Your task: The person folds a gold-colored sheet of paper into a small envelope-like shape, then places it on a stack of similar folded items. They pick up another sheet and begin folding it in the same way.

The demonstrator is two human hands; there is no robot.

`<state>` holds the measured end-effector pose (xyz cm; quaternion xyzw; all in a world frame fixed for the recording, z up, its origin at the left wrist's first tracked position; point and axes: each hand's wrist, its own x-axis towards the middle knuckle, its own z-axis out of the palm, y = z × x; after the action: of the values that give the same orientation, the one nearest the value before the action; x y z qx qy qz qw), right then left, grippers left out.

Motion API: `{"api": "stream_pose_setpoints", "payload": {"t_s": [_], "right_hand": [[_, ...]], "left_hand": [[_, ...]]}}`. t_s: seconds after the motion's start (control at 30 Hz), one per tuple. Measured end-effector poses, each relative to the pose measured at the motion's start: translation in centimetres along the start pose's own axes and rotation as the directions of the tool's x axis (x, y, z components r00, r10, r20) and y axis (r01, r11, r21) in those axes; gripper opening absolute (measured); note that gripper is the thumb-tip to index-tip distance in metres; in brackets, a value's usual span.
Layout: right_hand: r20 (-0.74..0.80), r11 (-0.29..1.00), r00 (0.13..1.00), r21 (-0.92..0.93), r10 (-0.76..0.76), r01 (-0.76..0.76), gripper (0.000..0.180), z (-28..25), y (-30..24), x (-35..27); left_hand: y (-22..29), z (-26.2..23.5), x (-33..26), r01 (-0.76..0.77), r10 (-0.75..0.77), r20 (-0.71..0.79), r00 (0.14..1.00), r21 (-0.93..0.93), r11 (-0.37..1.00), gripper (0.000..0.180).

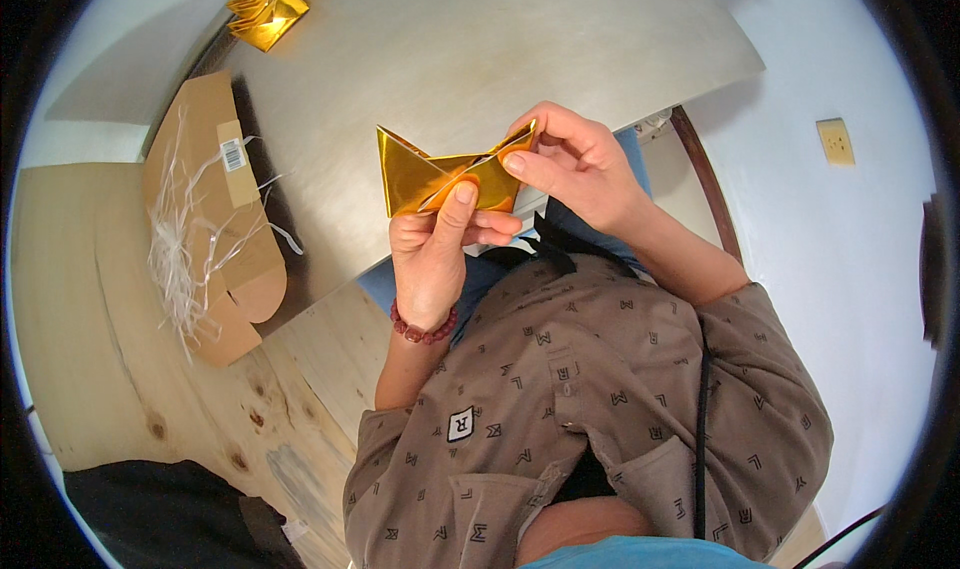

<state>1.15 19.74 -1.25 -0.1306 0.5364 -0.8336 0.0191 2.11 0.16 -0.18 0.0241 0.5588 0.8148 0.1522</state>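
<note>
The folded foil (402, 177) is held in both hands over the near part of the tabletop (560, 29), in front of the person's lap; whether its lower edge rests on anything cannot be told. The left hand (440, 247) grips it from the near side, thumb pressed on the front near the lower middle and the fingers behind and beneath, so there is little gap beyond the foil's own thickness. The right hand (580, 164) is closed in a pinch on the far right corner, thumb in front and forefinger behind, the other fingers curled loosely. As for progress, the main creases look made: two slanting layers cross at the middle, and a peak rises at each end with a dip between. The slits between layers gape a little, so this piece seems partway through, with some shaping or pressing probably left, though its final form cannot be judged. At the far left lies a stack (268, 17) of gold pieces, folded too and apparently done; their number is hard to tell, and the foil in hand is well apart from them. Left of the hands, a cardboard piece (205, 174) bears tangled clear strips (172, 244), seemingly aside from the folding
</note>
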Motion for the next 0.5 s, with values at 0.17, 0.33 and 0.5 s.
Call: {"api": "stream_pose_setpoints", "payload": {"t_s": [0.17,0.33,0.5], "right_hand": [[0.004,1.000,1.000,0.010,0.026,-0.026,0.008,-0.24,0.27,0.17],[0.017,0.999,1.000,0.048,0.021,-0.022,0.012,-0.07,0.20,0.22],[0.056,0.995,0.998,0.104,0.003,-0.009,0.016,-0.15,-0.08,0.25]], "left_hand": [[-0.06,-0.11,0.06,-0.014,0.014,0.030,0.999,0.002,1.000,0.027],[-0.06,-0.51,0.10,-0.007,0.007,0.054,0.999,-0.007,1.000,0.029],[-0.01,-0.90,0.28,-0.022,0.023,0.111,0.994,-0.010,1.000,0.029]]}}
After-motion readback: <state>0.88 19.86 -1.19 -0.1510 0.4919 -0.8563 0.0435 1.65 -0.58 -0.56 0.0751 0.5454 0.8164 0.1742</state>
